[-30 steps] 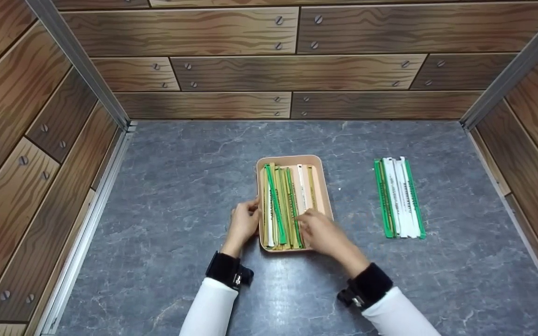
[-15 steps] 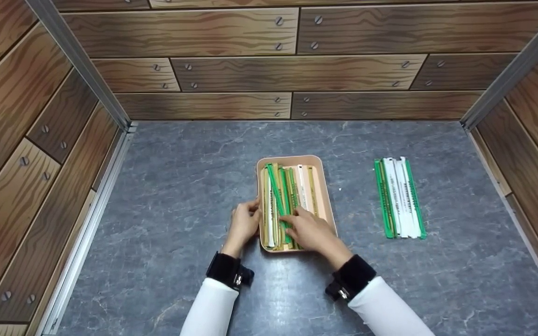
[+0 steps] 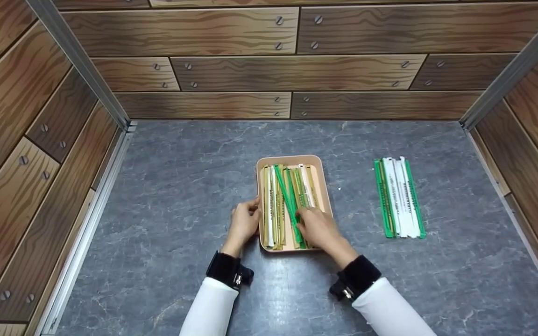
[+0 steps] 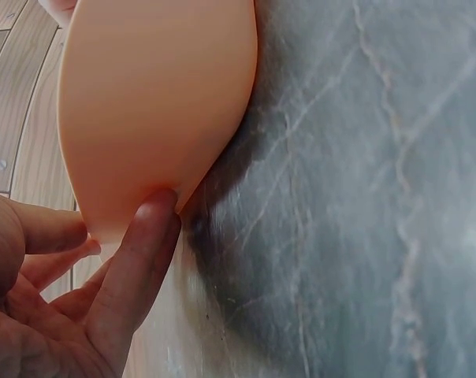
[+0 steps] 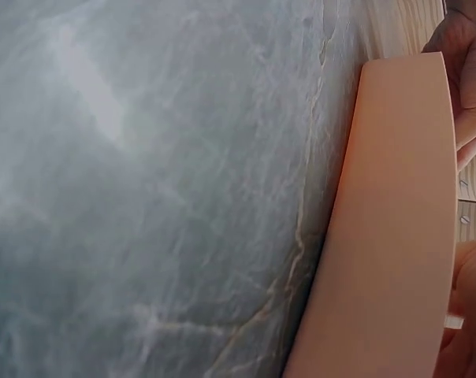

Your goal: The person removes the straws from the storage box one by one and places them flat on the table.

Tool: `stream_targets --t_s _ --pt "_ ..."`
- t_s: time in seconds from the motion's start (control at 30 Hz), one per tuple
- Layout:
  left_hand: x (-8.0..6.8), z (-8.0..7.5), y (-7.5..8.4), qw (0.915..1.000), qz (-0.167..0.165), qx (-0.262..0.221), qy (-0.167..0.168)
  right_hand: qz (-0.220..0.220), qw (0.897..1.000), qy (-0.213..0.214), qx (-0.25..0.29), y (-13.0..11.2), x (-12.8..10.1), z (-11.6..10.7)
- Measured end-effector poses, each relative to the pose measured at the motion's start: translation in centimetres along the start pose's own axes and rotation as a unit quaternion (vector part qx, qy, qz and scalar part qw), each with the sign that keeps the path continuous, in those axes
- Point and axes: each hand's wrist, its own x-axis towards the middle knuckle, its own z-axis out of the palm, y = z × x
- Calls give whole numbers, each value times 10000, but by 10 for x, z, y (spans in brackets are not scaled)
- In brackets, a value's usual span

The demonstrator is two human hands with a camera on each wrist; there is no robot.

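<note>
A peach-coloured tray [image 3: 327, 198] holds long slim printed packets [image 3: 278, 210] in gold, white and green. My left hand [image 3: 242, 224] is at the tray's left side; in the left wrist view its straight fingers [image 4: 147, 236] touch the outer wall. My right hand [image 3: 318, 228] reaches inside over the right-hand packets, fingers bent against a slanting green packet [image 3: 286, 196]. The right wrist view shows the tray's wall [image 5: 388, 213] hiding most of this hand, with a small white end [image 5: 455, 322] by its fingers. I cannot tell whether it grips a packet.
To the right, a row of similar green, gold and white packets [image 3: 399, 198] lies side by side on the grey marbled table [image 3: 180, 177]. Wood-patterned walls [image 3: 250, 74] stand at the back and both sides. Black wrist straps [image 3: 362, 275] and white sleeves are on both arms.
My right hand went left over the packets, then back right. Several packets, including the slanting green one, shifted right, opening a gap in the pile. My left hand stayed in place.
</note>
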Motion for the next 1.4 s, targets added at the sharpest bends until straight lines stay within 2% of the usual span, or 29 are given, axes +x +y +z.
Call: stream_targets --t_s 0.13,0.33,0.67,0.83,1.03,1.13,1.4 --pt "0 0 0 10000 -61 -28 -46 170 9998 136 43 2 1 2" --pt "0 0 1 9999 -132 -32 -64 195 9993 290 -100 4 1 6" --pt "-1 0 1 10000 -9 -50 18 179 9984 455 -287 0 0 6" --pt "0 0 0 10000 46 -55 23 491 9978 436 125 0 1 6" --pt "0 0 0 10000 47 -47 2 988 9922 16 756 2 3 0" --pt "0 1 0 9999 93 -18 33 1085 9905 -109 843 3 3 -4" --pt "-1 1 -1 9999 104 -51 63 1220 9827 65 1394 3 -2 -22"
